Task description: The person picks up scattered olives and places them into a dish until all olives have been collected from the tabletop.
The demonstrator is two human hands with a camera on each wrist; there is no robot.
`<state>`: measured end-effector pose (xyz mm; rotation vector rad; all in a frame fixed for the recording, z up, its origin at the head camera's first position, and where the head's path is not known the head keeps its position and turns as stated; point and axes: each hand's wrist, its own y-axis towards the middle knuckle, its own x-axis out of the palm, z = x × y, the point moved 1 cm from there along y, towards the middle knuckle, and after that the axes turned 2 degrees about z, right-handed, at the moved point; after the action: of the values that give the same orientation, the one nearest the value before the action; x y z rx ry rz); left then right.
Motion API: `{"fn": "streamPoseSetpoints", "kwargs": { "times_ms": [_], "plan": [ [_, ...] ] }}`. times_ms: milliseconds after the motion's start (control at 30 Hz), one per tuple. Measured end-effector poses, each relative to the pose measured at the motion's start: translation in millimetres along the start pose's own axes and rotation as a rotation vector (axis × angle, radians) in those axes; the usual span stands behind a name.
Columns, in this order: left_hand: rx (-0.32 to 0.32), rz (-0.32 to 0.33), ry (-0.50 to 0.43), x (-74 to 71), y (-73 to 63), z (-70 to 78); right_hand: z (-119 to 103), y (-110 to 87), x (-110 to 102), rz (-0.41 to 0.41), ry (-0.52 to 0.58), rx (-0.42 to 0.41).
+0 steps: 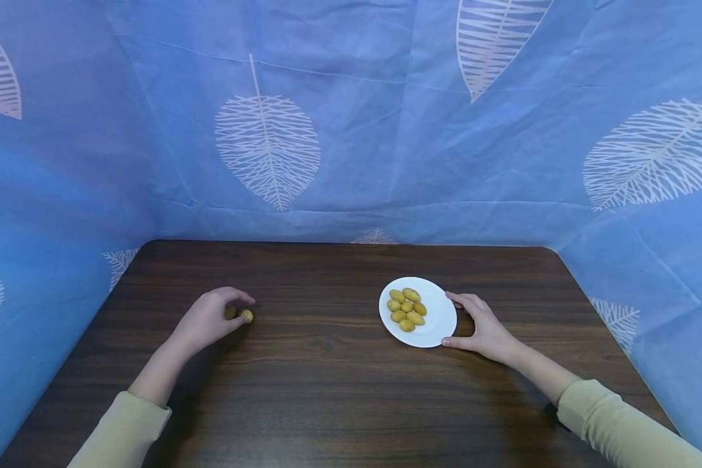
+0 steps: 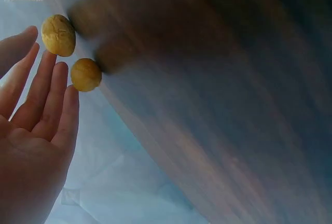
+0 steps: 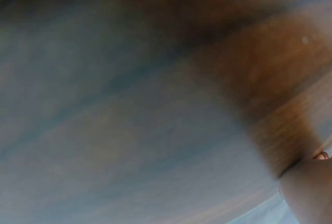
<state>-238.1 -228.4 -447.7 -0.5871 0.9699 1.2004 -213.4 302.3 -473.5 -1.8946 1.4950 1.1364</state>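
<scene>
My left hand (image 1: 213, 315) is low over the left side of the table. Two small oval, yellow-brown, potato-like pieces lie at its fingertips: one (image 1: 246, 316) beside the thumb tip, the other (image 1: 230, 312) partly hidden by the hand. The left wrist view has the larger piece (image 2: 58, 36) just past the thumb and fingers (image 2: 54, 97), which are nearly straight, and the smaller piece (image 2: 86, 74) by the little finger. On the right, a white plate (image 1: 441, 322) carries several similar pieces (image 1: 406, 307). My right hand (image 1: 484, 329) touches its right rim with thumb and fingers spread apart.
The dark wooden table (image 1: 327, 390) has rounded far corners. Blue cloth (image 1: 351, 143) with white leaf prints hangs behind it and along both sides. The right wrist view is mostly blurred tabletop, with a bit of the hand (image 3: 311, 187) at the lower right.
</scene>
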Motion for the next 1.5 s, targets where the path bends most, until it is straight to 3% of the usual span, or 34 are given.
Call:
{"fn": "streamPoseSetpoints", "kwargs": {
  "times_ms": [367, 833, 1233, 1500],
  "plan": [
    [0.011, -0.038, 0.031, 1.4, 0.7, -9.2, 2, 0.7, 1, 0.005, 0.009, -0.015],
    [0.011, -0.065, 0.053, 2.7, 4.0, -5.5, 3, -0.3, 0, 0.006, 0.011, -0.018],
    [0.047, -0.042, 0.055, 7.2, 9.6, 7.4, 3, -1.4, -1, -0.003, 0.006, -0.011],
    [0.07, -0.039, 0.035, 14.6, 16.2, 26.6, 3, -0.2, 0, -0.009, 0.004, -0.003]
  ]
}}
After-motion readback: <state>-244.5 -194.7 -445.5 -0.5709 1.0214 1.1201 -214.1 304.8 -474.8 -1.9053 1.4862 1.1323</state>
